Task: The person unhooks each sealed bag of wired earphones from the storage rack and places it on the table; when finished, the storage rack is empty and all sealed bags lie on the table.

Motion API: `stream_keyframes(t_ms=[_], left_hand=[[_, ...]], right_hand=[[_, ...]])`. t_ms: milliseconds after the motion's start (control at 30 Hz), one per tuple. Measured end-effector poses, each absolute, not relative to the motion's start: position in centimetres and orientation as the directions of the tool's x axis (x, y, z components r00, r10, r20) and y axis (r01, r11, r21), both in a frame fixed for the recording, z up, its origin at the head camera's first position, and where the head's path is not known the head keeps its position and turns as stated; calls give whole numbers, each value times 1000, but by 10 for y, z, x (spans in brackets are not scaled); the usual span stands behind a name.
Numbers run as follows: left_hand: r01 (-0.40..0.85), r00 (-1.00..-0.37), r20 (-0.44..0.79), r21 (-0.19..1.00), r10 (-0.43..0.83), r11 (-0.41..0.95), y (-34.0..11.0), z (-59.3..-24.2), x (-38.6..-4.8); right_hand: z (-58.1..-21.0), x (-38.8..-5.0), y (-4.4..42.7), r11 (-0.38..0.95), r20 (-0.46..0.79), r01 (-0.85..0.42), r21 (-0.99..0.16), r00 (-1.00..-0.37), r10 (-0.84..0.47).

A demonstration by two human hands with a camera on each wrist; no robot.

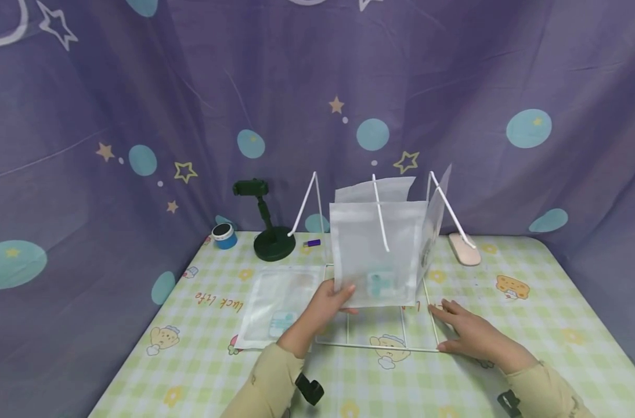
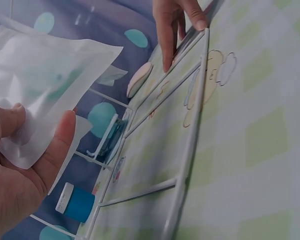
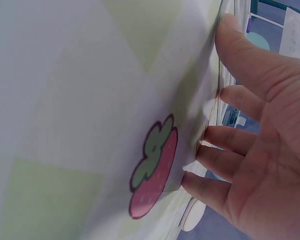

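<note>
A white wire rack stands on the table with slanted prongs. From its middle prong hangs a flat white translucent pouch with a teal print near the bottom. My left hand pinches the lower left corner of this pouch; in the left wrist view the corner lies between the thumb and fingers. My right hand rests at the rack's right base wire, fingers spread and fingertips touching down. Another pouch hangs on the right prong, and part of one more pouch shows behind the front one.
A similar pouch lies flat on the table left of the rack. Behind it stand a dark green phone stand and a blue jar, with a small purple object nearby. At the back right lies a pale pink mouse-shaped object.
</note>
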State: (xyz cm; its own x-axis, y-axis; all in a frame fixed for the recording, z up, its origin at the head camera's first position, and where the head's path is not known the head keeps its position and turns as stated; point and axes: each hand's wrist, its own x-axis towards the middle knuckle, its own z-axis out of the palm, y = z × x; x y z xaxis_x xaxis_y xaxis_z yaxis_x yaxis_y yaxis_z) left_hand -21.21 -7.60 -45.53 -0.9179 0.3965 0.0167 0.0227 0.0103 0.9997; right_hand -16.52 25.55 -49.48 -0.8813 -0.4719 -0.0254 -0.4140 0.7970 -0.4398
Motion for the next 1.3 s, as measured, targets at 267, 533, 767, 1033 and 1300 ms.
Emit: stream_keyframes(t_ms=[267, 533, 767, 1033, 1300], left_hand=[[-10, -905, -23, 999, 425, 33, -81, -456, -196], [-1, -896, -10, 1000, 444, 20, -82, -453, -176], [23, -882, -9, 998, 471, 61, -86, -451, -161], [9, -877, -19, 998, 479, 55, -92, -452, -147], [21, -860, 3, 999, 511, 29, -93, -442, -135]], right_hand=[[-494, -165, 256, 795, -24, -419, -437, -879, -477], [-496, -165, 256, 797, -36, -408, -446, -881, -471], [-495, -164, 256, 803, -33, -406, -436, -884, -465], [-496, -164, 256, 799, -19, -423, -426, -879, -476], [-499, -167, 257, 798, 0, -437, -415, -877, -480]])
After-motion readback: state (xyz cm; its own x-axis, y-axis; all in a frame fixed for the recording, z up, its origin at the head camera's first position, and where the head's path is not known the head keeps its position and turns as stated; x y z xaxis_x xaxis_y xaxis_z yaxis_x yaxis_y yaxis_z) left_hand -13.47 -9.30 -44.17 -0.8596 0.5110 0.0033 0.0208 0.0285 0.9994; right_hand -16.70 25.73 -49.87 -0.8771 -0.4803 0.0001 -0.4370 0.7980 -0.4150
